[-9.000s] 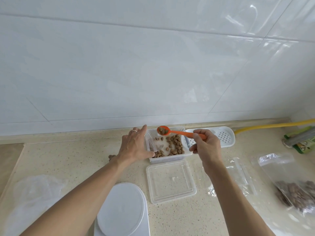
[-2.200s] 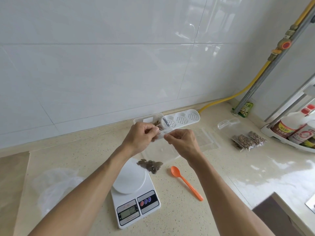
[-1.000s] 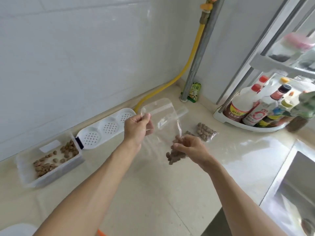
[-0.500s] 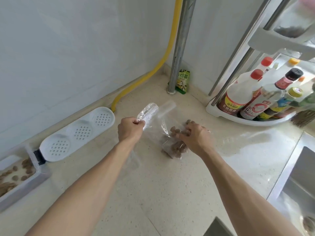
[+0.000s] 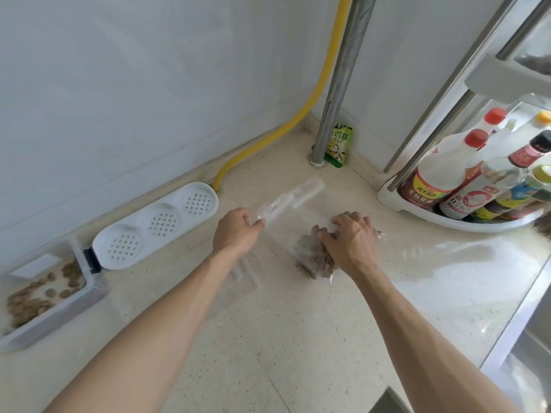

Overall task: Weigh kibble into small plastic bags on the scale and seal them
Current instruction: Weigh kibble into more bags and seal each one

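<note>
A clear zip bag [image 5: 293, 204] with brown kibble [image 5: 313, 254] in its bottom lies on the beige counter. My left hand [image 5: 237, 234] pinches the bag's zip end at its left corner. My right hand [image 5: 350, 242] lies over the kibble end, fingers curled down onto it. Other kibble bags may lie under that hand; I cannot tell them apart. At the far left stands a clear plastic box [image 5: 56, 305] with loose kibble inside. The scale and the spoon are out of view.
A white perforated lid [image 5: 155, 225] hangs off the box along the wall. A yellow hose [image 5: 301, 114], a metal pipe [image 5: 337, 84] and a green packet [image 5: 338, 144] fill the corner. A rack of sauce bottles [image 5: 465, 180] stands at right; a sink edge [image 5: 512, 332] runs lower right.
The bag came down from the air onto the counter near the corner. My right hand pressed onto its kibble end; my left hand kept the zip end and stretched it flat.
</note>
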Tool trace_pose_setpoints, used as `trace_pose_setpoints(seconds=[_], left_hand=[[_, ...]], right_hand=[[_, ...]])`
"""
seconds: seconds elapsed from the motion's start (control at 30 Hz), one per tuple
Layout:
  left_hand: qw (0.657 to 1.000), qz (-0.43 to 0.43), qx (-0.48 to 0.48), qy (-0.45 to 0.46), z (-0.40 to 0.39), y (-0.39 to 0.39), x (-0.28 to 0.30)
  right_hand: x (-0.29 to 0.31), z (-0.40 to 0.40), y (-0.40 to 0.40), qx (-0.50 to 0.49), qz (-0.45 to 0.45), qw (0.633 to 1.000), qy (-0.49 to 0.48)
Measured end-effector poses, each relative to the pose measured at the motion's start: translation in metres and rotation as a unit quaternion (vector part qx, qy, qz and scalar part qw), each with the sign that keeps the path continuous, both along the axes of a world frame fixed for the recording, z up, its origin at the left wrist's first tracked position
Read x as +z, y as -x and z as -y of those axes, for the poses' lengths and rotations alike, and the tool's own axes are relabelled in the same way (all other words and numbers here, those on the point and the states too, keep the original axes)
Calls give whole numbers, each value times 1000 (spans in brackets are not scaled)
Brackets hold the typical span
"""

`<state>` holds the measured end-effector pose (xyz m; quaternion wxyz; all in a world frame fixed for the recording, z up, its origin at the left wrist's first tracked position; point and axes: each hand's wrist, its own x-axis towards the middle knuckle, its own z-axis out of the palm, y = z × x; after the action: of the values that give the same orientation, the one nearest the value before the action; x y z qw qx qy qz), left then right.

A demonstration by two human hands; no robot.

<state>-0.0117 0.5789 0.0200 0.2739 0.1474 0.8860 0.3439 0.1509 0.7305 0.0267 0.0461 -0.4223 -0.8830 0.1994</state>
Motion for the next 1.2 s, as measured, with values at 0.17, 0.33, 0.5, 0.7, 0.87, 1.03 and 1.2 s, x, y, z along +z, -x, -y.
trace_pose_setpoints(seconds=[0.17, 0.33, 0.5, 0.7, 0.87, 1.03, 1.2], left_hand=[[994, -86, -49, 42, 44, 4, 10], [972, -164, -103, 131, 114, 7, -1], [947, -150, -144, 245, 164, 11, -23], [925, -240, -133, 263, 163, 5, -31], [964, -224, -92, 108, 155, 2, -24], [990, -141, -18, -2, 161, 8, -2], [991, -132, 17, -33, 196, 5, 23]], right_hand=[[5, 42, 31, 61, -19, 997, 39], [-16, 102, 62, 149, -20, 982, 110], [-39, 136, 75, 182, 50, 977, 100], [-49, 136, 81, 177, 66, 979, 81], [-51, 124, 80, 122, 3, 983, 134], [-35, 122, 78, 50, -112, 968, 220], [-3, 149, 76, 44, -184, 938, 289]])
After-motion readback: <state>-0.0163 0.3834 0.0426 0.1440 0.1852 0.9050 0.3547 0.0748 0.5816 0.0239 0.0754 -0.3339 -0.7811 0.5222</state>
